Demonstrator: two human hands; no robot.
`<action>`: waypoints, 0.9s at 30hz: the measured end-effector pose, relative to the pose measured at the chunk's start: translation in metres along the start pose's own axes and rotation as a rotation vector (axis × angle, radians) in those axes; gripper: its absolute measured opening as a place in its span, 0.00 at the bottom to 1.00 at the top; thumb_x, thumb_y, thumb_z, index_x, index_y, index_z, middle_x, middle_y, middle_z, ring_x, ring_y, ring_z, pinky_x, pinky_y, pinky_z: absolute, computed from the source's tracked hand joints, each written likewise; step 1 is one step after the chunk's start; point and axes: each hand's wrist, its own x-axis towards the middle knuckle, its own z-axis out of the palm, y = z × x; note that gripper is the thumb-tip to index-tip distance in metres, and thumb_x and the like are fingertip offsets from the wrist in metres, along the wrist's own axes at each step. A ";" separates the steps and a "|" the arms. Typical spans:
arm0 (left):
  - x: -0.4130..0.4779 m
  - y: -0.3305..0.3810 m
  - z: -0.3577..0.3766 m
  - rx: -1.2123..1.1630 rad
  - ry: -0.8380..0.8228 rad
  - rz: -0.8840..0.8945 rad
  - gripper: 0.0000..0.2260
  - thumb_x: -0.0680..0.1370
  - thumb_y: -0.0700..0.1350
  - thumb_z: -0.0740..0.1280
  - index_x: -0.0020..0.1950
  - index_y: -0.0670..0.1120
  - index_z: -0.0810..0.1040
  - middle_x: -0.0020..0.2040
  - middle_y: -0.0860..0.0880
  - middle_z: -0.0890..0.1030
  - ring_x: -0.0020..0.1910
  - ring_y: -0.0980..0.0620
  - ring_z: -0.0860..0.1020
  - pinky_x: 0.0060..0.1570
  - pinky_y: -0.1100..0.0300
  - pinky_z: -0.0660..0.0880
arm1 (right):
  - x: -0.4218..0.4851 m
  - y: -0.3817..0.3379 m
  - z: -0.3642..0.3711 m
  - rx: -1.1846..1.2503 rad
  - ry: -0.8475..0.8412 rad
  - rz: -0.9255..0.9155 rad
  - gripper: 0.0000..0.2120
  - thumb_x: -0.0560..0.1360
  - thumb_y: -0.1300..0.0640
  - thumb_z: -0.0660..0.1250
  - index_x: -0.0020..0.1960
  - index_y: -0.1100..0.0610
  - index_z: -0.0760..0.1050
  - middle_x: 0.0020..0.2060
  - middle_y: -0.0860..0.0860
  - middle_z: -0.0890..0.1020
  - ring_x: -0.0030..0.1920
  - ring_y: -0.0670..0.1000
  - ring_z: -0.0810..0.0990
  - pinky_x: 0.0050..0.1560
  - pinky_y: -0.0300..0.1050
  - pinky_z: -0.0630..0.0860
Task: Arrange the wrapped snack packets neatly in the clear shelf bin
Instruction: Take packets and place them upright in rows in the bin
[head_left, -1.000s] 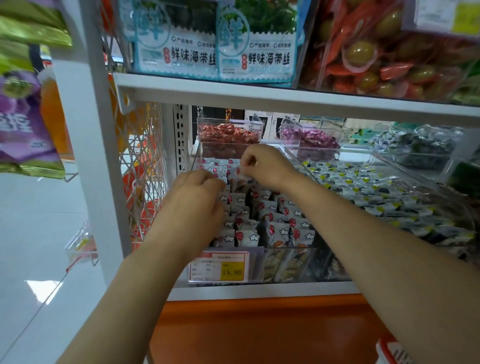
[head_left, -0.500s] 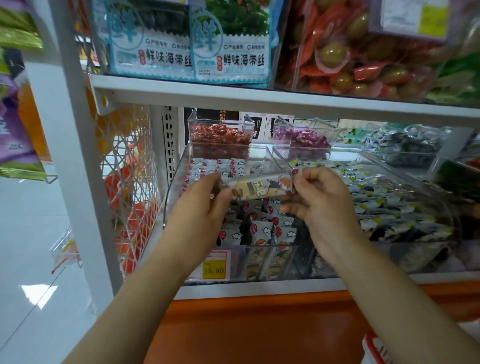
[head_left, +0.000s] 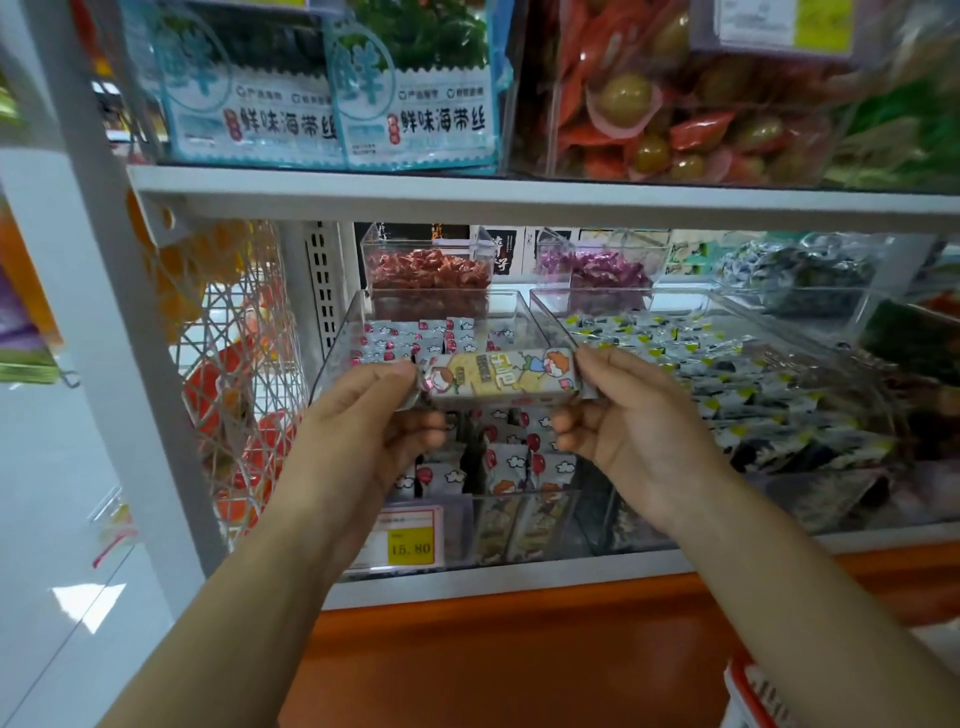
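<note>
Packet (head_left: 498, 376) lifted above bin (head_left: 335, 358); left hand (head_left: 363, 426), right hand (head_left: 639, 426) pinch ends.

Left hand (head_left: 363, 436), right hand (head_left: 644, 436): fingers (head_left: 608, 364) curled.

Above clear bin (head_left: 441, 294): open gap under white shelf board (head_left: 519, 200) | over bin's middle: packet (head_left: 498, 376) pinched crosswise by left hand (head_left: 363, 426) and right hand (head_left: 639, 431) blocks entry | right of bin: second bin (head_left: 675, 294), seemingly touching | behind bin: red-sweet tub (head_left: 426, 260)

Packet (head_left: 498, 376) lifted out — now above bin (head_left: 340, 348).
</note>
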 end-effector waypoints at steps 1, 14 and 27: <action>0.000 0.000 0.000 -0.007 0.006 0.007 0.16 0.78 0.42 0.64 0.29 0.49 0.79 0.31 0.49 0.78 0.30 0.54 0.78 0.31 0.66 0.76 | 0.000 0.000 0.000 0.037 -0.014 0.025 0.10 0.78 0.60 0.60 0.42 0.60 0.77 0.28 0.53 0.79 0.25 0.48 0.77 0.24 0.39 0.74; 0.005 0.001 -0.002 -0.288 0.110 -0.079 0.05 0.78 0.39 0.62 0.52 0.46 0.75 0.36 0.48 0.73 0.26 0.59 0.73 0.25 0.69 0.72 | 0.000 0.007 -0.002 -0.135 -0.089 -0.184 0.16 0.71 0.60 0.67 0.58 0.61 0.76 0.48 0.63 0.81 0.36 0.54 0.84 0.36 0.40 0.80; -0.001 -0.004 0.001 0.161 -0.022 0.098 0.16 0.66 0.46 0.69 0.52 0.43 0.78 0.37 0.47 0.80 0.33 0.55 0.79 0.34 0.67 0.77 | -0.002 0.006 -0.001 -0.133 0.125 -0.229 0.07 0.76 0.58 0.65 0.42 0.62 0.77 0.34 0.56 0.84 0.33 0.54 0.84 0.32 0.39 0.80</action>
